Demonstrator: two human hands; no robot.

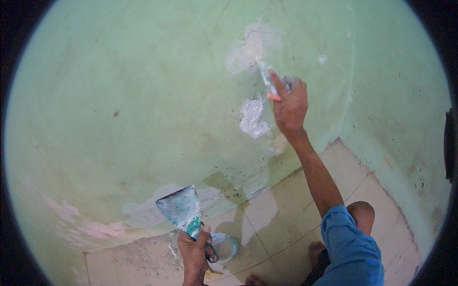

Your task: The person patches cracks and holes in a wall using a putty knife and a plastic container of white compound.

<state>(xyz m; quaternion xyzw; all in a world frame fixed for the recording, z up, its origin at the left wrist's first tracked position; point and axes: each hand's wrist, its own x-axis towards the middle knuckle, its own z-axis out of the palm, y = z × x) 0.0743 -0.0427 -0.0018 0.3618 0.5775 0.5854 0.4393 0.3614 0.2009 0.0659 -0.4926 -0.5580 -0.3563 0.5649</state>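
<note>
My left hand is closed around the green handle of a wide putty knife, its blade pointing up and smeared with white filler. Higher up, my right hand grips a narrow scraper with an orange-red end near the fingers. This scraper's tip meets the wall at the lower edge of a pale smoothed patch. Beneath it on the green wall is a rough, thick dab of white filler. My forefinger lies along the scraper; its handle is mostly hidden in my palm.
A round container with a light blue rim stands on the tiled floor, partly behind my left hand. More pale patches run along the wall's foot. Two walls meet in a corner at right. My bare feet and knee are below.
</note>
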